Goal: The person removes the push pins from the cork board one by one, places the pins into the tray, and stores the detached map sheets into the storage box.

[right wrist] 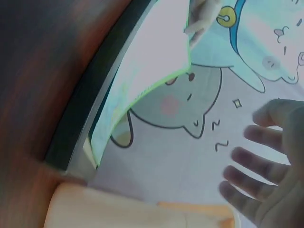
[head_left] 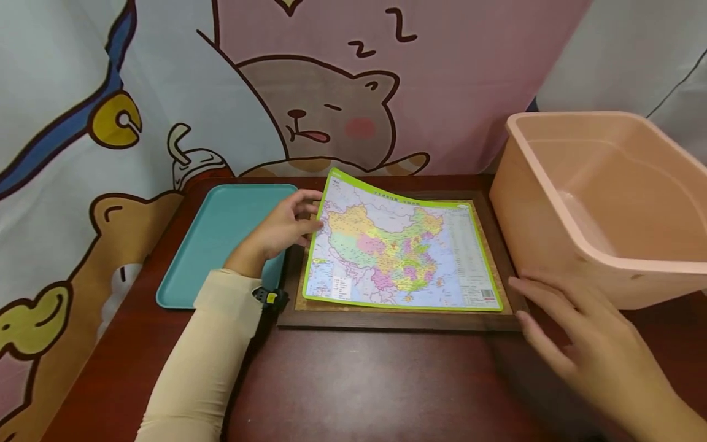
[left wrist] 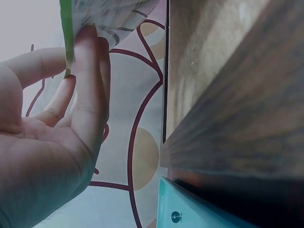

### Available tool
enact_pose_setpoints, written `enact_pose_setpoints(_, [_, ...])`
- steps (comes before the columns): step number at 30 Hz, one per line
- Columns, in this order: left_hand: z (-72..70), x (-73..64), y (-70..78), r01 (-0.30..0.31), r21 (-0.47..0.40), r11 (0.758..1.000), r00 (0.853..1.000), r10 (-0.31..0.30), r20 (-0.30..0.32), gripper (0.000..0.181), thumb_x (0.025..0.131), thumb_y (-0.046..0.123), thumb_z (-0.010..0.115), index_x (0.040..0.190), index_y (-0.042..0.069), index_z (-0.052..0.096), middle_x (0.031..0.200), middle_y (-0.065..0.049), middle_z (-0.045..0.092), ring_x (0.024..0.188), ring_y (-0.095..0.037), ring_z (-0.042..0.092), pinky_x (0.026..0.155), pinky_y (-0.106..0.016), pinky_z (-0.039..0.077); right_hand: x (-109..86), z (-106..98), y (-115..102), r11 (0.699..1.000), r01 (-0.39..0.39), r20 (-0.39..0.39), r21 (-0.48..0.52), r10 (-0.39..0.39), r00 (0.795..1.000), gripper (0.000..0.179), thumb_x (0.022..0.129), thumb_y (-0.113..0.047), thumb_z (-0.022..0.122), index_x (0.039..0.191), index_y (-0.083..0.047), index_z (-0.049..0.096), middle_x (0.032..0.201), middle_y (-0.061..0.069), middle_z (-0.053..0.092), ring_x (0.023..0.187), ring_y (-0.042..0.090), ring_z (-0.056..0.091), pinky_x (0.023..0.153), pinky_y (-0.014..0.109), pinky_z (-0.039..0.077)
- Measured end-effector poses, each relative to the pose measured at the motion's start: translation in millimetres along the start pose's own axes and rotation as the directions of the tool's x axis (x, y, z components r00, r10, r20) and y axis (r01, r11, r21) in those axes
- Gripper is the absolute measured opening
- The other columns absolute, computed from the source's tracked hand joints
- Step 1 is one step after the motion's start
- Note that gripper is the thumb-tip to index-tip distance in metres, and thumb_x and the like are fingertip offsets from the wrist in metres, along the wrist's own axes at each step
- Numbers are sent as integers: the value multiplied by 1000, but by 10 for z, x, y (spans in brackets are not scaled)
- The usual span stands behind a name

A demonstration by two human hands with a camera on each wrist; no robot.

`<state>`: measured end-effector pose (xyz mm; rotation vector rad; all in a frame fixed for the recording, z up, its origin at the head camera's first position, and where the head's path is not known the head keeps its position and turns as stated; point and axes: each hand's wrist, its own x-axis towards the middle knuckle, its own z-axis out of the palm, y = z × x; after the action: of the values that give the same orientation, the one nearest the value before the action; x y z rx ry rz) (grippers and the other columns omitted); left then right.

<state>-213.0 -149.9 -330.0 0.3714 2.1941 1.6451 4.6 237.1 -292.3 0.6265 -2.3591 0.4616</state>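
A map sheet (head_left: 386, 252) with a bright green border lies over a brown-framed cork board (head_left: 397, 321) in the head view. My left hand (head_left: 284, 224) pinches the sheet's left edge between thumb and fingers. That side is raised and bowed, while the right part rests low over the cork. The left wrist view shows the green edge (left wrist: 67, 38) between the thumb and fingers, above the board. Beside the board's right side, my right hand (head_left: 593, 341) hovers with fingers spread and holds nothing; in the right wrist view its fingers (right wrist: 251, 166) are apart.
A teal tray (head_left: 221, 233) lies left of the board, partly behind my left forearm; a small metal piece (left wrist: 176, 217) shows on it. A large peach bin (head_left: 544, 227) stands at the right, close to the board and my right hand. Cartoon-printed cloth (head_left: 331, 92) hangs behind the table.
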Motion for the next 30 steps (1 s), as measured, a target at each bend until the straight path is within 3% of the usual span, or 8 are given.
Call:
enact_pose_setpoints(1, [-2, -2, -1, 1, -2, 1000, 1000, -1, 2, 53, 98, 4, 60, 146, 16, 41, 130, -18, 53, 92, -30, 67, 65, -41, 60, -9, -32, -4, 1000, -6, -35, 25, 7, 999, 57, 103, -52, 45, 113, -3, 72, 115, 15, 66, 118, 17, 56, 114, 10, 25])
enact_pose_setpoints(5, [3, 2, -5, 5, -6, 1000, 1000, -5, 7, 53, 98, 3, 60, 146, 16, 41, 129, -18, 53, 92, -30, 67, 64, -42, 60, -59, -96, 12, 997, -13, -214, 77, 29, 976, 54, 101, -46, 54, 105, 5, 73, 111, 21, 68, 128, 10, 54, 114, 19, 32])
enact_pose_setpoints(9, [17, 17, 0, 4, -7, 1000, 1000, -4, 12, 53, 98, 3, 60, 146, 16, 40, 128, -18, 54, 91, -31, 68, 64, -42, 60, -131, -88, 92, 997, -56, -397, 51, 72, 915, 53, 98, -44, 58, 101, 7, 73, 115, 24, 69, 124, 18, 58, 109, 19, 34])
enact_pose_setpoints(12, [21, 24, -3, 3, -1, 1000, 1000, -2, 19, 53, 99, 4, 59, 146, 16, 40, 129, -18, 54, 91, -31, 68, 64, -42, 60, -163, -93, 154, 993, -103, -471, 55, 116, 874, 54, 96, -42, 58, 100, 10, 71, 120, 26, 66, 126, 22, 57, 110, 22, 33])
enact_pose_setpoints(15, [11, 17, -15, 8, 21, 1000, 1000, -8, 24, 53, 100, 6, 59, 147, 18, 38, 129, -18, 54, 89, -30, 68, 63, -41, 60, -228, -100, 259, 986, -145, -508, 82, 167, 845, 54, 94, -41, 59, 106, 11, 69, 128, 25, 62, 128, 33, 53, 114, 32, 32])
enact_pose_setpoints(20, [2, -11, -17, 20, 54, 998, 999, -21, 27, 54, 101, 8, 58, 149, 19, 35, 128, -18, 54, 88, -30, 68, 62, -40, 59, -348, -133, 426, 970, -235, -511, 65, 235, 827, 59, 92, -43, 58, 115, 11, 66, 133, 32, 57, 133, 41, 48, 118, 46, 27])
enact_pose_setpoints(25, [10, -13, -14, 18, 47, 999, 1000, -19, 24, 54, 101, 7, 57, 149, 19, 35, 128, -19, 54, 89, -29, 68, 62, -40, 59, -365, -136, 465, 963, -264, -516, 60, 256, 817, 62, 92, -43, 55, 117, 14, 62, 133, 37, 55, 133, 42, 48, 119, 43, 28])
enact_pose_setpoints(30, [17, -3, -12, 19, 40, 999, 999, -20, 25, 54, 101, 7, 57, 149, 19, 35, 129, -19, 54, 90, -30, 68, 62, -40, 59, -351, -159, 490, 959, -274, -478, 69, 273, 835, 63, 92, -42, 53, 121, 14, 60, 132, 41, 52, 135, 41, 46, 119, 34, 26])
